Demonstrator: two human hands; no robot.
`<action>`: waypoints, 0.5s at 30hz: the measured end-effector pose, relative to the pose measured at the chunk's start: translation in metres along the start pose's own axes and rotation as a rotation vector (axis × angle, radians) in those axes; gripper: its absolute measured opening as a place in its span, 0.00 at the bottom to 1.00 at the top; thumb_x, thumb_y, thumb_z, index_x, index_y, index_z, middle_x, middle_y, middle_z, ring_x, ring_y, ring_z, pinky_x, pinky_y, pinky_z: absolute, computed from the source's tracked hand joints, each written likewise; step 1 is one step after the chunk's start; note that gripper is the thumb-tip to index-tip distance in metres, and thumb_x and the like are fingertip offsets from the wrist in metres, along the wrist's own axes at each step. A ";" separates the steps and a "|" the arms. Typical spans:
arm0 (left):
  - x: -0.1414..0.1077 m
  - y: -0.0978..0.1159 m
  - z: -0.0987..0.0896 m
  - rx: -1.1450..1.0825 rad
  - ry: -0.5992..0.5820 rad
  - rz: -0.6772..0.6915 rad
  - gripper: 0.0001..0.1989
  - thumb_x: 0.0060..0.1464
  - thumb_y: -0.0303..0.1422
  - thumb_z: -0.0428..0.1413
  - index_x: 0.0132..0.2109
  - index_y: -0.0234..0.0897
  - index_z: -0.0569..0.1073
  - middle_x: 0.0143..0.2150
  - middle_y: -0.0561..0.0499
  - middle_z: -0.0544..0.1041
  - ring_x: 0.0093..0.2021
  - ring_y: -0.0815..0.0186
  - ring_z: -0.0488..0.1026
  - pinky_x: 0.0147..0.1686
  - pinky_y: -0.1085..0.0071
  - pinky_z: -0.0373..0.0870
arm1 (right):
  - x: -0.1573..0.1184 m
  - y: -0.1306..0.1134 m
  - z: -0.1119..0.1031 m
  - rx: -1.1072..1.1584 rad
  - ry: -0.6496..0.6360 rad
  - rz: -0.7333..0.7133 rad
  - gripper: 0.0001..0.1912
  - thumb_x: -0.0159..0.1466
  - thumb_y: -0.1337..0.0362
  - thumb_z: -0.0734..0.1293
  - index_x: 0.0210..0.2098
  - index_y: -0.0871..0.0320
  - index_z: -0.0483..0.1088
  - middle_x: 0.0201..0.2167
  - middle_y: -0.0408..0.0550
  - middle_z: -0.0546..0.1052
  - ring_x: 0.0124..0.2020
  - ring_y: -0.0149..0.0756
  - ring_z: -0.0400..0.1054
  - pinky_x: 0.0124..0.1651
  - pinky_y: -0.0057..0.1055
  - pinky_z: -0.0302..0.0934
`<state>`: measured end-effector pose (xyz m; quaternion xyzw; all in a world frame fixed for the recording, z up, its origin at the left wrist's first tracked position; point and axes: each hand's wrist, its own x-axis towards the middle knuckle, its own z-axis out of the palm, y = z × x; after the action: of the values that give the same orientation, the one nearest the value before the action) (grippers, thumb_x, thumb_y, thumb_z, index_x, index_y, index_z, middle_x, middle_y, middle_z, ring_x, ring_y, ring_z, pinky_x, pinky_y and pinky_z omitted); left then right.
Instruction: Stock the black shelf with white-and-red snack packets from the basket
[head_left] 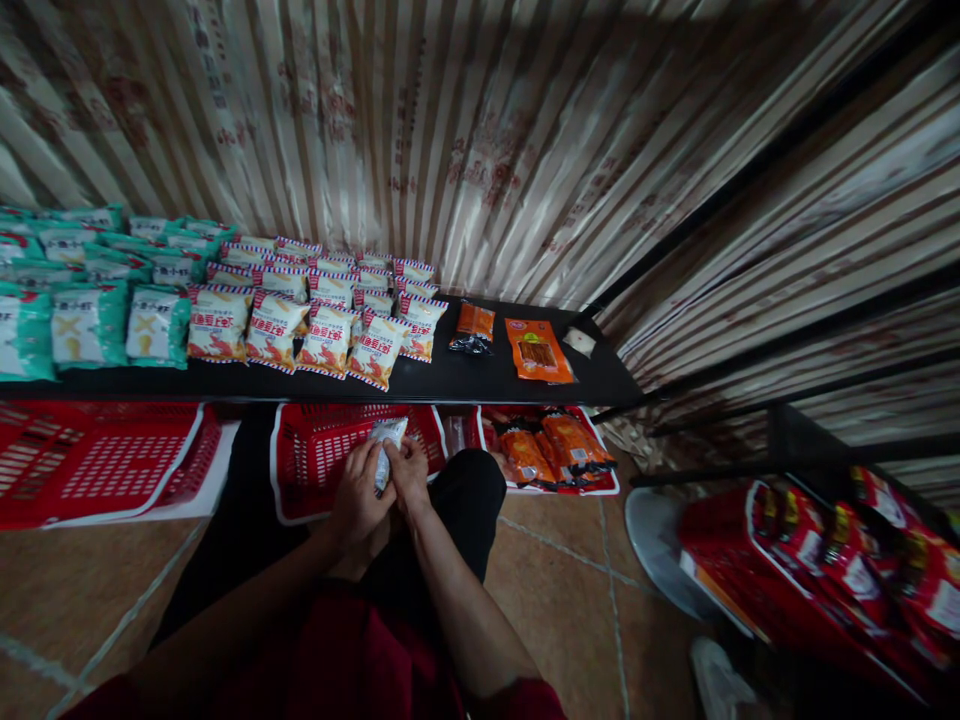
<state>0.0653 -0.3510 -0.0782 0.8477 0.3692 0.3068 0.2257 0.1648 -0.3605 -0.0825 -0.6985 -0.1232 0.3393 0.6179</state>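
Both hands are together over the middle red basket [304,470], around a small silvery-white packet [389,436]. My left hand [361,492] grips its left side, with the fingers closed. At the packet's right side, my right hand [409,474] pinches it. White snack bags with red print [375,347] stand in rows on the black table [450,382] just beyond the hands. Teal snack bags [157,328] stand in rows to their left. Farther right on the table lie a small orange packet [475,321], a flat orange packet [537,350] and a small white item [579,342].
An empty-looking red basket [90,470] is at the left. Another basket [606,484] holds orange packets right of the knee. A crate [720,540] with red packets and a grey tub [656,545] stand at the right. Striped curtains [420,130] hang behind the table.
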 end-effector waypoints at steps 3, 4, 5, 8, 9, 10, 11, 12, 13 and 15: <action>-0.002 0.000 0.003 -0.004 -0.011 0.023 0.31 0.48 0.30 0.53 0.60 0.33 0.55 0.58 0.37 0.62 0.58 0.49 0.59 0.55 0.50 0.61 | 0.002 0.001 -0.001 0.006 0.008 0.034 0.17 0.47 0.56 0.70 0.33 0.57 0.68 0.23 0.41 0.74 0.24 0.31 0.68 0.27 0.26 0.60; -0.003 -0.001 0.003 -0.003 -0.012 0.034 0.32 0.48 0.30 0.53 0.60 0.32 0.55 0.58 0.37 0.61 0.58 0.50 0.59 0.55 0.50 0.61 | 0.002 0.001 -0.001 0.006 0.005 0.035 0.17 0.47 0.56 0.70 0.34 0.57 0.68 0.23 0.41 0.74 0.24 0.31 0.68 0.27 0.26 0.60; -0.003 -0.001 0.004 -0.002 -0.014 0.044 0.32 0.48 0.29 0.53 0.60 0.32 0.55 0.58 0.37 0.61 0.59 0.50 0.58 0.56 0.51 0.60 | 0.003 0.001 -0.001 0.001 0.001 0.034 0.17 0.48 0.56 0.70 0.34 0.57 0.68 0.23 0.41 0.74 0.24 0.32 0.68 0.27 0.26 0.60; -0.005 -0.002 0.004 -0.006 -0.021 0.054 0.31 0.48 0.26 0.50 0.60 0.31 0.55 0.59 0.37 0.60 0.60 0.51 0.57 0.57 0.52 0.59 | 0.003 0.001 -0.002 -0.041 -0.001 0.026 0.17 0.48 0.56 0.69 0.35 0.56 0.69 0.24 0.41 0.74 0.24 0.32 0.68 0.27 0.26 0.60; -0.005 -0.002 0.004 -0.009 -0.019 0.049 0.30 0.48 0.26 0.50 0.60 0.31 0.56 0.59 0.38 0.60 0.60 0.52 0.56 0.57 0.52 0.59 | 0.002 0.001 -0.002 -0.059 0.001 0.024 0.17 0.48 0.56 0.69 0.35 0.56 0.69 0.24 0.41 0.74 0.24 0.32 0.68 0.27 0.26 0.60; -0.005 -0.002 0.004 -0.013 -0.012 0.038 0.30 0.48 0.25 0.50 0.60 0.31 0.56 0.59 0.38 0.61 0.60 0.52 0.57 0.57 0.52 0.60 | 0.002 0.000 -0.002 -0.074 0.003 0.022 0.17 0.49 0.56 0.69 0.36 0.56 0.69 0.24 0.40 0.74 0.24 0.32 0.68 0.28 0.26 0.60; -0.005 -0.003 0.004 -0.018 -0.005 0.024 0.29 0.48 0.26 0.50 0.59 0.31 0.57 0.58 0.38 0.61 0.60 0.52 0.58 0.56 0.52 0.60 | 0.001 0.000 -0.002 -0.086 0.004 0.019 0.17 0.49 0.55 0.69 0.36 0.56 0.69 0.24 0.40 0.74 0.25 0.32 0.68 0.28 0.26 0.60; -0.005 -0.003 0.004 -0.024 0.002 0.009 0.28 0.48 0.26 0.50 0.58 0.31 0.59 0.58 0.38 0.62 0.59 0.52 0.59 0.56 0.52 0.61 | 0.001 0.000 -0.002 -0.093 0.004 0.015 0.17 0.49 0.55 0.69 0.36 0.56 0.70 0.24 0.40 0.74 0.25 0.32 0.68 0.28 0.26 0.60; -0.006 -0.003 0.004 -0.033 0.007 -0.003 0.27 0.48 0.26 0.50 0.57 0.31 0.60 0.57 0.38 0.63 0.58 0.52 0.59 0.56 0.52 0.61 | 0.000 0.000 -0.002 -0.095 0.002 0.009 0.17 0.49 0.55 0.69 0.36 0.56 0.70 0.25 0.40 0.74 0.25 0.32 0.68 0.29 0.26 0.61; -0.006 -0.004 0.004 -0.059 0.013 -0.017 0.26 0.48 0.27 0.50 0.56 0.31 0.61 0.57 0.37 0.64 0.58 0.52 0.60 0.56 0.51 0.61 | -0.001 0.001 -0.002 -0.084 -0.010 -0.019 0.16 0.50 0.55 0.68 0.36 0.56 0.70 0.25 0.41 0.74 0.26 0.32 0.68 0.30 0.26 0.61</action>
<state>0.0628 -0.3538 -0.0851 0.8354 0.3689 0.3213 0.2507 0.1654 -0.3632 -0.0830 -0.7209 -0.1467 0.3315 0.5907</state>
